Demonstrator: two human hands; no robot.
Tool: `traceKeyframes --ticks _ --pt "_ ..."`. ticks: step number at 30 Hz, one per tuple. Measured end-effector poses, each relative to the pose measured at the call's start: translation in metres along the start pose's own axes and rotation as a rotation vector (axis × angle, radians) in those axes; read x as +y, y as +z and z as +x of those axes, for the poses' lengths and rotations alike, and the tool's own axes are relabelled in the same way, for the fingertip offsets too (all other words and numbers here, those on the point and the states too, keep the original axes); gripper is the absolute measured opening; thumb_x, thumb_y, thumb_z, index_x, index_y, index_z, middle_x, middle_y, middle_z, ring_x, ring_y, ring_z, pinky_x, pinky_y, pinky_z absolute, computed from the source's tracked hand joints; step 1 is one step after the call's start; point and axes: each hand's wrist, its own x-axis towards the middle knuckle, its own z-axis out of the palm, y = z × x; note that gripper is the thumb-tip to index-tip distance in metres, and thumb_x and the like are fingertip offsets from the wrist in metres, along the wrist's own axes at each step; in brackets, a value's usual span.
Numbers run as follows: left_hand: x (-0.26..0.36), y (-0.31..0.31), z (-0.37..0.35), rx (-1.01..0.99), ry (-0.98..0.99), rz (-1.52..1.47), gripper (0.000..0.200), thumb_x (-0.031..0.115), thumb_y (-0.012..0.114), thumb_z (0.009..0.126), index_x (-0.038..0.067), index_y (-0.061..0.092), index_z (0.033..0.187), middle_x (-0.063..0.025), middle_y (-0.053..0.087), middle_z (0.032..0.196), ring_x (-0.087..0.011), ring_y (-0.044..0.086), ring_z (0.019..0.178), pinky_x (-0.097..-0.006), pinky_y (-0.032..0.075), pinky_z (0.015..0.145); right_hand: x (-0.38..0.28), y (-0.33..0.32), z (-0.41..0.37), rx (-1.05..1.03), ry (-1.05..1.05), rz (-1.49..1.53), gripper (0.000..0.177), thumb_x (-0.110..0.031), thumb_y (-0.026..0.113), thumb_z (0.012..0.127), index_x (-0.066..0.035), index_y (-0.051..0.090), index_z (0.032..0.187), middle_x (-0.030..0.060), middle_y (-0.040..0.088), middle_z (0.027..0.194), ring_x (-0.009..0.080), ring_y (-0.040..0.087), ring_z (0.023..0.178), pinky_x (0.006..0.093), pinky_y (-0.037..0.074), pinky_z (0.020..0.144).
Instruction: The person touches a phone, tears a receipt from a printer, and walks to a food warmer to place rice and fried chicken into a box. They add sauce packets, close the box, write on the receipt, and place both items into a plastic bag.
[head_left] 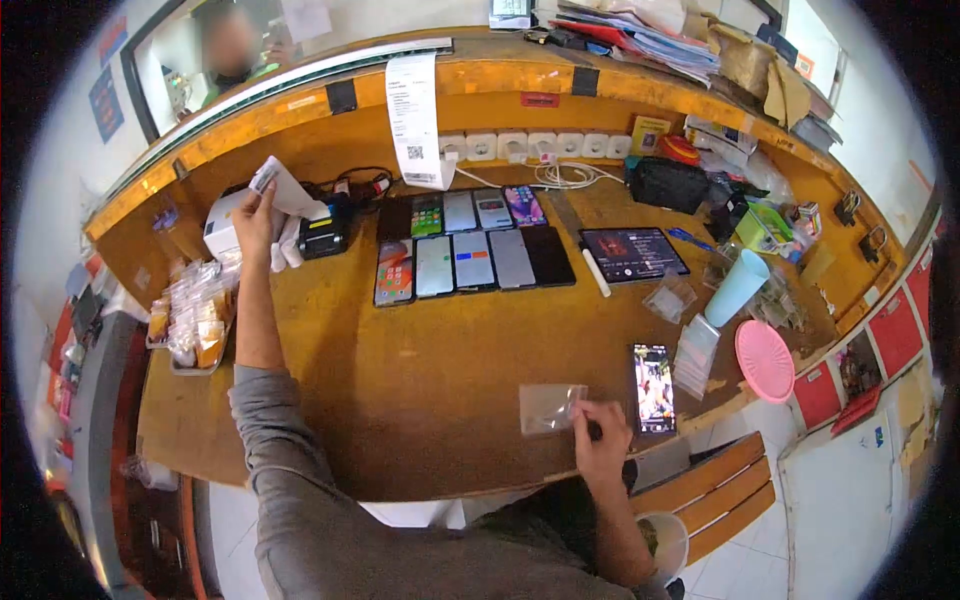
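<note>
L hand [255, 215]: raised over the far-left of the counter [400, 380], fingers closed on a white paper slip [283, 185]
Slip: pinched at its lower end, tilted, held clear of the wood above the white printer [222, 228]; black printer [325, 230] just to the right
R hand [602, 440]: laid at the near edge of the counter, thumb & fingers pinched narrow on the right edge of a clear plastic bag [548, 408]
Bag: lying flat on the wood, see-through; contents can't be told
Single phone [653, 388]: flat, screen lit, just right of the R hand, apart from the bag
Phone rows [470, 248]: two rows laid side by side at centre-back, some screens lit
Tablet [632, 253]: right of the rows, w/ a white pen [596, 272] between them
Receipt [414, 120]: long strip hung from the upper ledge down to the counter
Tray [185, 368]: far left, filled w/ small packets
Teal cup [738, 288] & pink round piece [765, 360]: at the right side, near each other
</note>
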Motion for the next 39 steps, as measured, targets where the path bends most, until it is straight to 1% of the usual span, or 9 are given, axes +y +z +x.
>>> traceKeyframes --ticks 5,8,16,21,24,27,33,36,39 --pt "0.026 -0.016 -0.025 -0.021 -0.027 0.184 0.038 0.027 0.071 0.089 0.001 0.064 0.063 0.006 0.047 0.056 -0.0046 0.035 0.053 -0.0261 0.025 0.047 0.0 0.006 0.026 -0.09 0.153 0.19 0.024 -0.006 0.065 0.085 -0.001 0.056 0.107 0.0161 0.064 0.086 0.0313 0.063 0.082 0.0388 0.05 0.075" --pt "0.038 -0.008 -0.051 0.02 -0.046 0.191 0.039 0.029 0.07 0.089 -0.001 0.064 0.065 0.0021 0.049 0.054 -0.0061 0.038 0.054 -0.0276 0.03 0.048 -0.001 0.006 0.038 -0.128 -0.101 -0.361 0.029 -0.009 0.062 0.086 -0.002 0.054 0.112 0.0212 0.058 0.112 0.0371 0.056 0.104 0.0449 0.045 0.09" --pt "0.003 0.043 -0.178 -0.597 0.761 0.959 0.033 0.005 0.054 0.087 0.009 0.06 0.12 -0.0217 0.065 0.085 -0.0315 0.067 0.07 -0.0407 0.055 0.061 -0.026 -0.003 0.019 -0.093 -0.228 -0.206 0.044 -0.019 0.069 0.082 -0.005 0.053 0.121 0.0182 0.042 0.133 0.0413 0.039 0.121 0.0539 0.033 0.101" --pt "0.216 0.057 -0.227 -1.177 0.469 0.162 0.021 0.014 0.062 0.089 0.0 0.067 0.105 -0.0193 0.069 0.089 -0.0278 0.067 0.069 -0.0357 0.054 0.062 -0.051 -0.015 0.028 -0.199 -0.177 0.361 0.108 -0.03 0.089 0.063 -0.006 0.025 0.147 0.02 0.028 0.15 0.0376 0.028 0.138 0.0512 0.026 0.112" --pt "0.286 0.046 -0.238 -1.441 -0.086 -0.169 0.021 0.015 0.066 0.091 -0.002 0.07 0.102 -0.0132 0.072 0.083 -0.014 0.065 0.072 -0.0306 0.053 0.065 -0.071 -0.013 0.024 -0.695 -0.004 0.745 0.068 -0.026 0.085 0.072 0.001 0.054 0.126 0.0194 0.058 0.126 0.0287 0.054 0.12 0.0433 0.042 0.101" --pt "0.269 0.045 -0.229 -1.21 -0.241 -0.255 0.022 0.014 0.065 0.092 -0.001 0.068 0.107 -0.0076 0.072 0.092 -0.0115 0.065 0.08 -0.0276 0.056 0.069 -0.085 -0.016 -0.011 -0.694 0.174 0.979 0.026 -0.015 0.065 0.092 0.0 0.063 0.113 0.0064 0.073 0.086 0.0148 0.068 0.077 0.0288 0.053 0.069" --pt "0.143 0.065 -0.233 -0.988 -0.569 -0.334 0.054 0.011 0.064 0.092 0.006 0.037 0.138 -0.0106 0.069 0.106 -0.0159 0.064 0.096 -0.0316 0.056 0.079 -0.049 -0.019 -0.099 -0.822 0.469 0.82 0.03 -0.02 0.059 0.097 0.004 0.061 0.115 0.0088 0.068 0.101 0.0144 0.064 0.092 0.0295 0.052 0.078" --pt "0.094 0.078 -0.256 -1.084 -0.251 -0.061 0.063 0.015 0.065 0.091 0.011 0.03 0.142 -0.0124 0.067 0.106 -0.0247 0.065 0.094 -0.0412 0.05 0.084 -0.035 -0.009 -0.12 -0.906 0.872 0.986 0.033 -0.023 0.06 0.096 0.003 0.063 0.116 0.0064 0.069 0.101 0.0119 0.062 0.091 0.029 0.05 0.08" --pt "0.135 0.076 -0.287 -0.665 0.507 0.89 0.058 0.021 0.062 0.092 0.014 0.034 0.142 -0.0114 0.067 0.102 -0.0314 0.063 0.096 -0.0419 0.048 0.088 -0.026 -0.001 -0.128 -0.812 0.782 0.811 0.034 -0.026 0.061 0.096 0.003 0.065 0.113 0.0065 0.069 0.098 0.0125 0.063 0.089 0.0284 0.05 0.08"
